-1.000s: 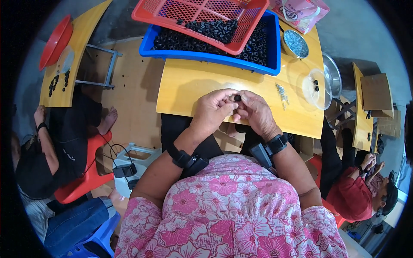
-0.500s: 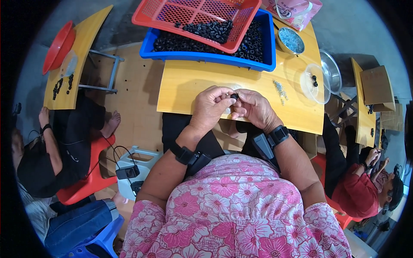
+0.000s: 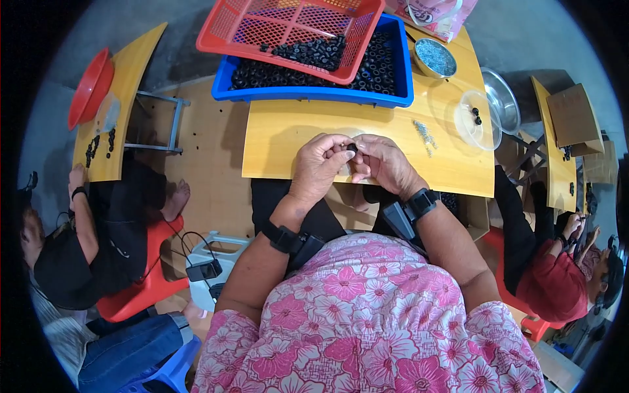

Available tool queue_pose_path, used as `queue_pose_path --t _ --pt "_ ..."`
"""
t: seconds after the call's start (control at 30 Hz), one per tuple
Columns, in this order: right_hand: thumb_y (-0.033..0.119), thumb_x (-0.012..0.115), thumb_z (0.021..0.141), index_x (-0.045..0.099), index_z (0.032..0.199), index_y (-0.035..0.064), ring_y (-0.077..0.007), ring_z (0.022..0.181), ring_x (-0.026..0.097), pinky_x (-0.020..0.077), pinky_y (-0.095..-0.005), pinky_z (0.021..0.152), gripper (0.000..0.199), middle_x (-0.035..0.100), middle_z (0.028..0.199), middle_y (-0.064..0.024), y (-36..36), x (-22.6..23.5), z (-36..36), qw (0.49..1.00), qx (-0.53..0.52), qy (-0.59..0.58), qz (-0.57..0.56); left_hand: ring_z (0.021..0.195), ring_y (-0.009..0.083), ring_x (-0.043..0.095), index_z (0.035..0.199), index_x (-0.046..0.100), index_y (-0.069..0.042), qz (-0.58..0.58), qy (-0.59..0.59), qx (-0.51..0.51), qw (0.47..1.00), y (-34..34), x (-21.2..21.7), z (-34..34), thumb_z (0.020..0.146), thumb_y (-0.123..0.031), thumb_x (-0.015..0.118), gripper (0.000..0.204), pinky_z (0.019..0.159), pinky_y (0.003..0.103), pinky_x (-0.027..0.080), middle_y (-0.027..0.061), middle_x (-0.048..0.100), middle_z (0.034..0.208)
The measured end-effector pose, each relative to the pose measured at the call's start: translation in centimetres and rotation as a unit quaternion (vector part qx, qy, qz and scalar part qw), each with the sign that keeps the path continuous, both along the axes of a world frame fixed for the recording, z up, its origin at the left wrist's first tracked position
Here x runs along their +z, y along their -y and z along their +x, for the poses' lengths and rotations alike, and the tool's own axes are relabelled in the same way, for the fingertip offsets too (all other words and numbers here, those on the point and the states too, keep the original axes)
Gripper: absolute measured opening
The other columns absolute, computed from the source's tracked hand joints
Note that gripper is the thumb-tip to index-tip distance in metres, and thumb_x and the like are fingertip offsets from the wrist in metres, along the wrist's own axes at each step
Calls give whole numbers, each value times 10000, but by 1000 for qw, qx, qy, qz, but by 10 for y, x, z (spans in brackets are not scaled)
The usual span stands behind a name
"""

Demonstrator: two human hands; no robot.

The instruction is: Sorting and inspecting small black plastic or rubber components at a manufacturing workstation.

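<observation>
Between my fingertips is a small round black part (image 3: 352,148), held above the table's near edge. My left hand (image 3: 319,161) pinches it from the left with thumb and forefinger. From the other side my right hand (image 3: 388,162) closes on it too, its fingers partly hiding the part. Whether a smaller piece sits in the right fingers cannot be made out. Right of my hands, a loose pile of small clear pieces (image 3: 424,137) lies on the yellow table (image 3: 288,124). Farther right, a clear plastic lid or dish (image 3: 466,121) carries a few black parts (image 3: 476,116).
A blue bin (image 3: 314,97) full of black rings stands at the back, with a red mesh basket (image 3: 262,49) of black parts resting on it. Beside them are a metal bowl (image 3: 435,59) of clear pieces and a pink bag (image 3: 439,19). People sit at tables on both sides.
The whole view has shifted slightly. Both hands stay together on the black part, with only small finger movement.
</observation>
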State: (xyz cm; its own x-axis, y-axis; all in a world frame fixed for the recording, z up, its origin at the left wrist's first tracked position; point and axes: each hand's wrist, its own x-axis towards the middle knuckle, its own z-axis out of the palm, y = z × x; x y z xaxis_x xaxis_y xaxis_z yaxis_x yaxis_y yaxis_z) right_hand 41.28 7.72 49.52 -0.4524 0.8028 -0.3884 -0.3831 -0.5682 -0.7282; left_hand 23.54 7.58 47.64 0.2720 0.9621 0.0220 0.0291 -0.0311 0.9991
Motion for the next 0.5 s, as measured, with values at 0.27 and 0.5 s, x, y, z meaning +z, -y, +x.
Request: queue_pose_path --t 0.27,0.5 --pt "119 585 920 584 991 17 -99 577 541 579 -297 569 124 540 737 -24 10 0 -9 994 -101 29 38 716 59 574 1003 639 23 -71 60 -5 996 0 3 -1 864 -55 637 160 629 202 507 33 638 877" --pt "109 564 936 612 1007 -3 -111 597 582 564 -268 569 141 604 766 -47 10 -4 -13 988 -133 58 54 688 60 569 991 636 33 -81 74 1 994 0 3 -3 860 -49 643 154 611 200 499 32 630 841"
